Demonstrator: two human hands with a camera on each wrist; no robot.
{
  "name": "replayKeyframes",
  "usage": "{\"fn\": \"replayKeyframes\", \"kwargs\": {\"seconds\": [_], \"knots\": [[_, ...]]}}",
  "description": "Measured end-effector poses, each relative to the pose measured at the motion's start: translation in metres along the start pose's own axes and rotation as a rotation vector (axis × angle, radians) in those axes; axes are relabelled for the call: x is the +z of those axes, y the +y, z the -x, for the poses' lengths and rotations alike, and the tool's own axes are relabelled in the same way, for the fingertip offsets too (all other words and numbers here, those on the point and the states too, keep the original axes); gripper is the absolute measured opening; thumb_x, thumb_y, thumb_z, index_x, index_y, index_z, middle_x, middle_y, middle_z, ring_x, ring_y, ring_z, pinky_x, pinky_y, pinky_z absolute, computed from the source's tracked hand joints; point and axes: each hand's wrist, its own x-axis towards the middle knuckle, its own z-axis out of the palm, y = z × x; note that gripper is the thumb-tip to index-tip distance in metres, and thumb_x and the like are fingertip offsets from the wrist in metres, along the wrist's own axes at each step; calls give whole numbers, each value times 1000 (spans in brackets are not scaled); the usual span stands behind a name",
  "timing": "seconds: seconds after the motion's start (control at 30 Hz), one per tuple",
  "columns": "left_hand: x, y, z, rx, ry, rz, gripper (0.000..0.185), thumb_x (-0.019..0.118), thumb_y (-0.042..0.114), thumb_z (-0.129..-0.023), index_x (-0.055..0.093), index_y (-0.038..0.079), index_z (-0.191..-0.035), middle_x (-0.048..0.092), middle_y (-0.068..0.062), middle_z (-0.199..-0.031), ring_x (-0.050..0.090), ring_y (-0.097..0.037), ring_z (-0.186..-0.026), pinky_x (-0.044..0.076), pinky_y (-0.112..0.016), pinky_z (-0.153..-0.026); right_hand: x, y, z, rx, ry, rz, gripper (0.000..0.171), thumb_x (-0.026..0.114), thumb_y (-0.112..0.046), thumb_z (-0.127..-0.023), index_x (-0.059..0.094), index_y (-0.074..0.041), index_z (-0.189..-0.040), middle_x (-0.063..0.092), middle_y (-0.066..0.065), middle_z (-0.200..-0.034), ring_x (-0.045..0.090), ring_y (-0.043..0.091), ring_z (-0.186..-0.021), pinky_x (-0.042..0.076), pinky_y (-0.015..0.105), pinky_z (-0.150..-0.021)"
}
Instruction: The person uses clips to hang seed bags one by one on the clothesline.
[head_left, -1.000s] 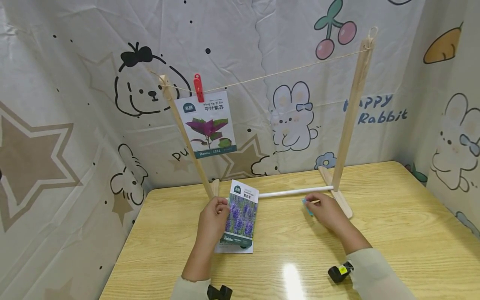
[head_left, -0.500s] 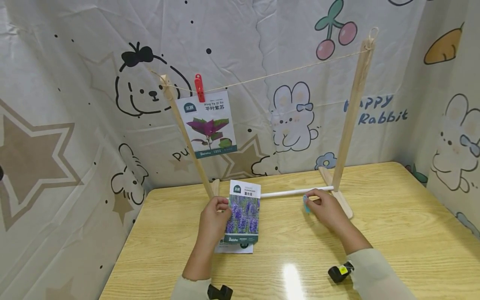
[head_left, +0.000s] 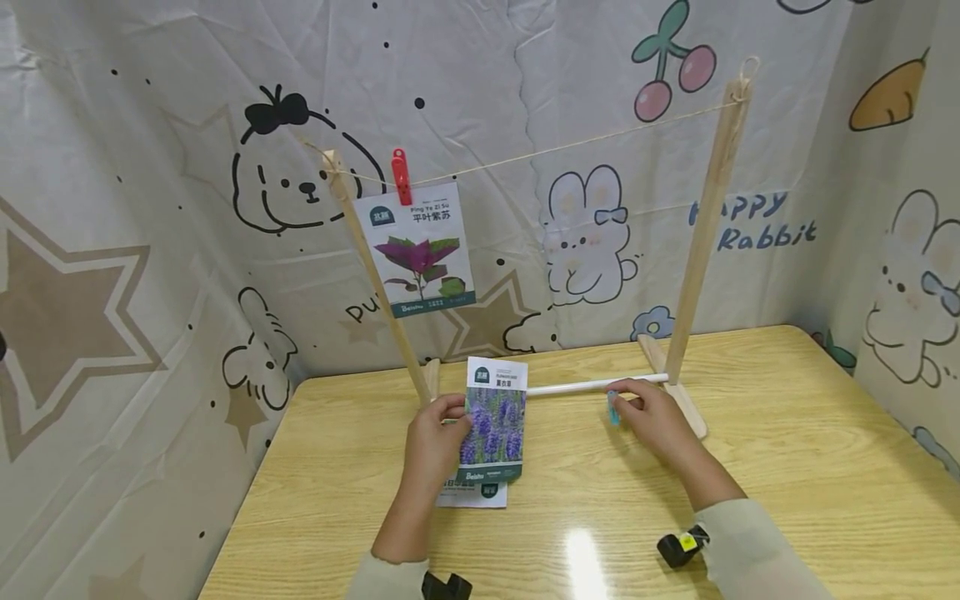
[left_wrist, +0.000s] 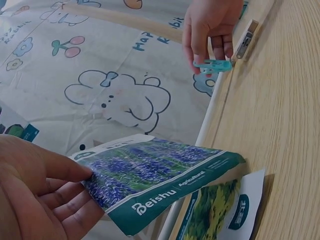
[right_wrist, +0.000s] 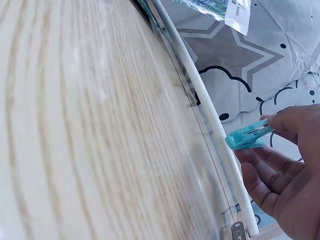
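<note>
Left hand [head_left: 432, 440] and right hand [head_left: 651, 417] each pinch, forearms extended.

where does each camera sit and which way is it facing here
Head: sits above the table, faces forward and down at the drying rack; both forearms and hands show.
Left wrist: low by the left hand, looks across its lavender seed packet toward the right hand.
Right wrist: near the tabletop, looks along the white rod; right hand fingers pinch the teal clip.
All three views show the teal clip.
</note>
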Motion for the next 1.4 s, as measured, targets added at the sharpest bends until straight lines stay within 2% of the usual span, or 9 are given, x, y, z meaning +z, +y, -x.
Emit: {"fn": "replayKeyframes", "kwargs": {"seconds": [0.2, 0.47, 0.67, 0.87, 1.1, 1.4], "knots": [[4, 2, 1, 10, -6, 35, 30, 68, 4, -91, 72, 3, -120, 72, -14, -107, 69, -20, -89, 56, -27, -70, 1, 1, 0, -11, 3, 4, 32, 57, -33, -104, 66, -13, -127, 46, 0, -67, 41, 11, -54, 39, 27, -49], [7, 0, 0, 11, 12, 47, 27, 70, 6, -91, 72, 3, -118, 72, -14, -105, 69, -20, -87, 56, -29, -71, -1, 2, -2, -11, 9, 19, 35, 56, -38, -104, 66, -14, -127, 56, 8, -84, 45, 11, -60, 41, 28, -53], [10, -1, -1, 6, 16, 50, 25, 71, 6, -90, 71, 3, -115, 70, -12, -103, 68, -18, -86, 55, -28, -71, -3, -1, -1, -68, 39, 38, 34, 56, -36, -104, 67, -12, -125, 65, 11, -109, 51, 14, -70, 44, 28, -60], [11, 0, 0, 6, 12, 58, 24, 70, 6, -89, 70, 3, -113, 68, -12, -103, 65, -15, -82, 52, -25, -68, -4, -4, 1, -73, 36, 32, 37, 54, -39, -105, 66, -13, -128, 65, 13, -129, 57, 22, -87, 48, 30, -69], [12, 1, 4, -7, -29, 113, 23, 69, 5, -88, 68, 2, -112, 64, -12, -104, 59, -11, -77, 49, -23, -63, -4, -4, 2, -75, 50, 38, 34, 54, -40, -105, 67, -17, -127, 64, 12, -129, 57, 20, -87, 48, 30, -69], [13, 5, 7, -40, -64, 163, 25, 69, 4, -88, 67, 2, -113, 62, -11, -106, 60, -10, -77, 51, -24, -65, -3, -10, 2, -90, 44, 39, 33, 54, -37, -105, 66, -16, -127, 64, 13, -129, 58, 21, -86, 48, 30, -67]]}}
